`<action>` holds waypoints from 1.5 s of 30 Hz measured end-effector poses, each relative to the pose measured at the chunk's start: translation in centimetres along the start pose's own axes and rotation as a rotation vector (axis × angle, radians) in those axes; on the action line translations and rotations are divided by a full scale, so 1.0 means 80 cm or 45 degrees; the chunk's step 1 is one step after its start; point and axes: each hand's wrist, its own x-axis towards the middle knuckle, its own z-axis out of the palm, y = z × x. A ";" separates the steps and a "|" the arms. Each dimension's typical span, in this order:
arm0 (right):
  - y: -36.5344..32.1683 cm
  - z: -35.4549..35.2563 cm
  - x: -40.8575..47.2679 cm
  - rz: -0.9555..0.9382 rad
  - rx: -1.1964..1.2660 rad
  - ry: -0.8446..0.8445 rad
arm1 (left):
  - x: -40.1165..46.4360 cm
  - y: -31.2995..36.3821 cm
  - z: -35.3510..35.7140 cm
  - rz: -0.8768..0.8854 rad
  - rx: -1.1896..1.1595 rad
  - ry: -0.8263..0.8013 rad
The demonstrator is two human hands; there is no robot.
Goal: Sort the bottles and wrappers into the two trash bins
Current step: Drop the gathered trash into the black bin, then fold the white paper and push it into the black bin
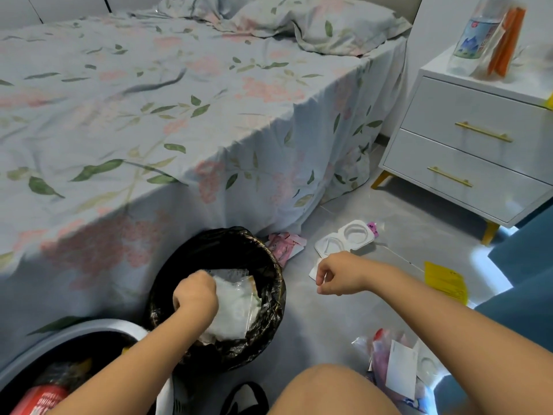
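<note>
My left hand [196, 298] is curled over the black-lined bin [269, 283] and grips a clear plastic wrapper [236, 307] inside its mouth. My right hand [338, 274] hovers low over the floor with fingers curled, just above a small white scrap [313, 272]; whether it pinches the scrap is unclear. A second bin with a grey rim [98, 326] stands at the lower left and holds a red-labelled bottle [42, 398]. A white blister tray [347, 239], a pink wrapper [284, 244], a yellow wrapper [446, 281] and a pile of wrappers [398, 366] lie on the floor.
The bed with a floral sheet [149, 115] runs along the left and back, close behind both bins. A white nightstand [472, 145] stands at the right with a bottle [475, 34] and an orange packet [505, 43] on top. A blue seat [526, 283] borders the right. My knee [329, 390] is at the bottom.
</note>
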 end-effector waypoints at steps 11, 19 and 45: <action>0.057 0.011 0.045 0.211 -0.181 0.015 | -0.056 0.061 -0.112 0.531 0.014 0.460; 0.120 0.097 0.167 0.136 -0.369 0.114 | -0.037 0.063 -0.077 0.728 -0.221 0.649; 0.167 0.181 0.299 0.293 -0.236 0.413 | -0.001 0.078 -0.056 0.784 -0.574 0.492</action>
